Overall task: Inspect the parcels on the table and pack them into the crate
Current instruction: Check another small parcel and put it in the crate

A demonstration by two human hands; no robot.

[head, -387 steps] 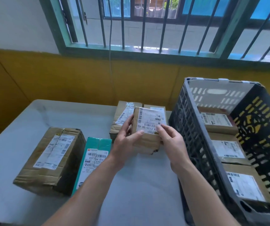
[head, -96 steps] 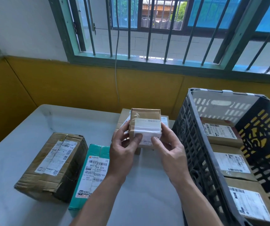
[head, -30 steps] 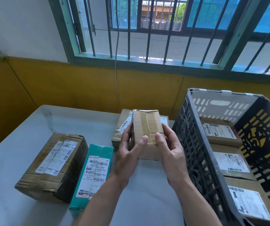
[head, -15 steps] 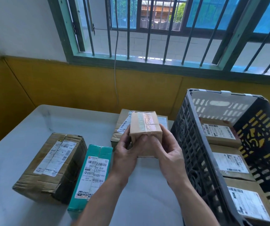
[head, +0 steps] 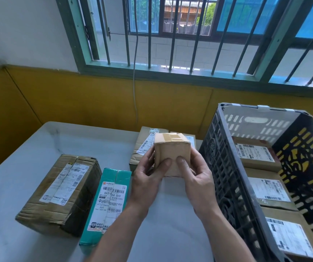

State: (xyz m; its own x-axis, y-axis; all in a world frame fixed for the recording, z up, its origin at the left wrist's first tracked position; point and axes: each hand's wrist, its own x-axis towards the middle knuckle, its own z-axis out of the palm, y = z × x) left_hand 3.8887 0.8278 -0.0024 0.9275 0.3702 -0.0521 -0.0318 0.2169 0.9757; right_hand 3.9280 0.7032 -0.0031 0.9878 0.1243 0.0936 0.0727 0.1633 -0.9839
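Bright daylight through barred window; soft shadows on table; wide-angle edge bending.

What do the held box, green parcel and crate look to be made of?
The held box looks like matte brown cardboard, tape strips on top. The green parcel seems cardboard under glossy teal tape or film: it shines and wrinkles. The crate is likely rigid moulded plastic, given its slotted lattice walls.
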